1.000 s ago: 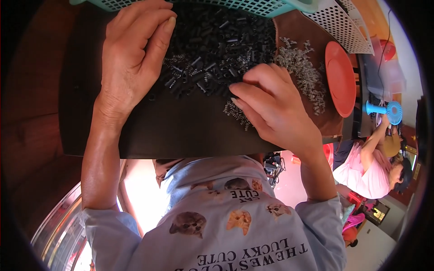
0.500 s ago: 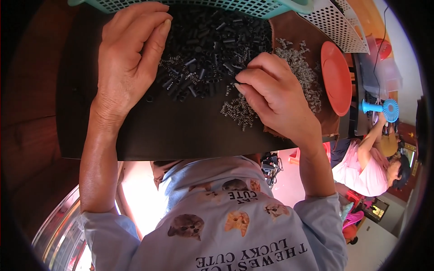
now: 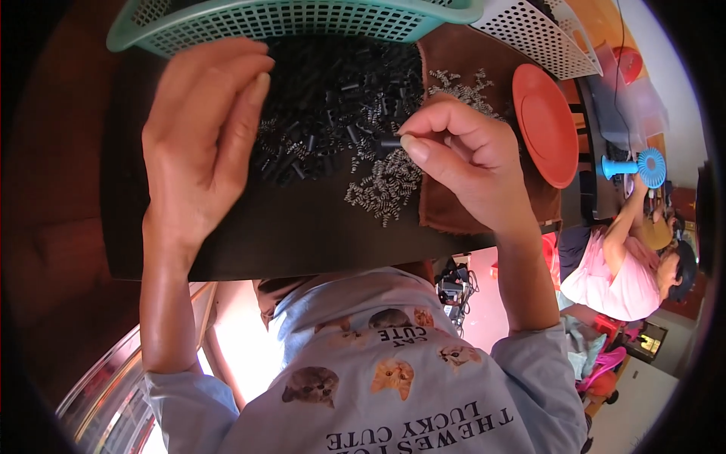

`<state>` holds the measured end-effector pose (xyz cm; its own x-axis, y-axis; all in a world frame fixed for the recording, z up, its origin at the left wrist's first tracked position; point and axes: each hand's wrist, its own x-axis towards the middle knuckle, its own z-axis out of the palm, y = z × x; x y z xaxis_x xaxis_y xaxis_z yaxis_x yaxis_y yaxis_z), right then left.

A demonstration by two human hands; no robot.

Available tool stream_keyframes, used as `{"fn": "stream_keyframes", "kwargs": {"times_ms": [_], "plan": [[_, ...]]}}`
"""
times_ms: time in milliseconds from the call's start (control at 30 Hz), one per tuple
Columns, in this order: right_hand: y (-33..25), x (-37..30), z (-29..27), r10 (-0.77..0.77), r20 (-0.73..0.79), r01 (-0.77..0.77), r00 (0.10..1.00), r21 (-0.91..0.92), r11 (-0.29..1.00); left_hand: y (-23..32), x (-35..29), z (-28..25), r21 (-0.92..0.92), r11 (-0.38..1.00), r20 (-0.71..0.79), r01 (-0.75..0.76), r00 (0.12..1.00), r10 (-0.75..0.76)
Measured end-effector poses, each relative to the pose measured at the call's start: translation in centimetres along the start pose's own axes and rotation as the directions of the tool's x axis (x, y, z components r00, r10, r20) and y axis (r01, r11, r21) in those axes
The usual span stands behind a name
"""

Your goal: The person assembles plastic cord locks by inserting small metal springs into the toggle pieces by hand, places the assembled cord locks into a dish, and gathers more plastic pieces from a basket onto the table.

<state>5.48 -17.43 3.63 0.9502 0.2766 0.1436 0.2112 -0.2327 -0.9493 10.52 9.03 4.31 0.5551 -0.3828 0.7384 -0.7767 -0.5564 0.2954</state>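
Note:
Between the thumb and forefinger of my right hand is a small black plastic tube, held sideways with its free end pointing left. Just below it lies a heap of small metal springs on the dark table. My left hand hovers at the left edge of a spread of black tubes, thumb and fingers pressed together. What it pinches, if anything, is hidden behind the fingers. Some loose springs lie mixed among the tubes near both hands.
A green plastic basket stands along the far edge. At right, a brown cloth bears more springs and a red plate. Behind is a white perforated basket. Farther right sits a person in pink by a blue fan.
My right hand has picked a black tube out of the spread and turned so that the pinch shows. The view has shifted, bringing more of the green basket in. My left hand stays closed.

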Motion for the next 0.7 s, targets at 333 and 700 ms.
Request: {"fn": "stream_keyframes", "kwargs": {"times_ms": [333,700], "plan": [[-2.6,-2.1,-0.2,0.210,0.088,-0.227,0.974,0.285,0.931,10.3,-3.2,2.0,-0.623,0.107,0.651,0.775,0.589,-0.478],[-2.5,-3.4,0.9,-0.093,0.061,0.090,0.994,0.039,0.995,11.3,-4.8,4.6,-0.707,-0.236,0.685,0.666,0.565,-0.460]]}}
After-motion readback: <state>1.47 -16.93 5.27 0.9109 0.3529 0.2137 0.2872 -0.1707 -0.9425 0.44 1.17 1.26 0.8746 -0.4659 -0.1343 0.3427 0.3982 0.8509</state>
